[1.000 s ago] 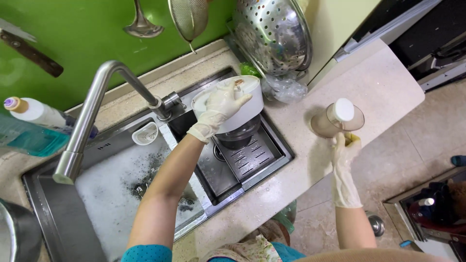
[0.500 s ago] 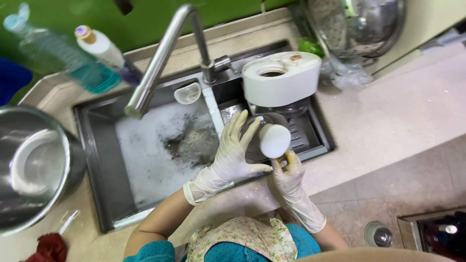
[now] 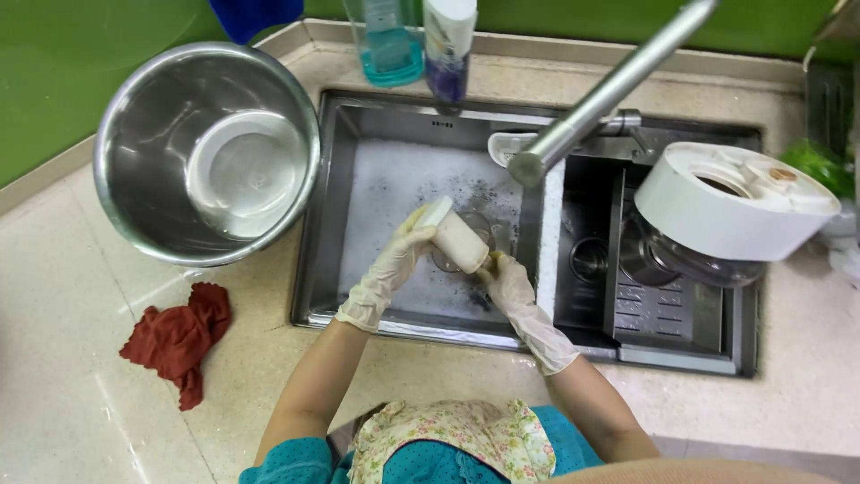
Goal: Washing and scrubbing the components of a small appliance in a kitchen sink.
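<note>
Both my hands wear thin pale gloves and meet over the soapy left basin of the steel sink point(image 3: 333, 224). Between them is a clear round lid with a white cylindrical knob point(image 3: 455, 237), tilted on its side. My left hand point(image 3: 392, 264) grips the knob end from the left. My right hand point(image 3: 507, 280) holds the lid's lower right edge. The clear part of the lid is mostly hidden behind the knob and my fingers.
A long steel faucet point(image 3: 609, 88) reaches over the sink. A white round appliance part point(image 3: 730, 204) rests on a glass jar in the right basin. A big steel bowl point(image 3: 143, 108) holding a white dish and a red cloth point(image 3: 177, 339) lie on the left counter. Two bottles point(image 3: 421, 40) stand behind the sink.
A second ago my left hand was on the white round part and my right held the lid on the right counter. Both hands now hold the lid over the left basin.
</note>
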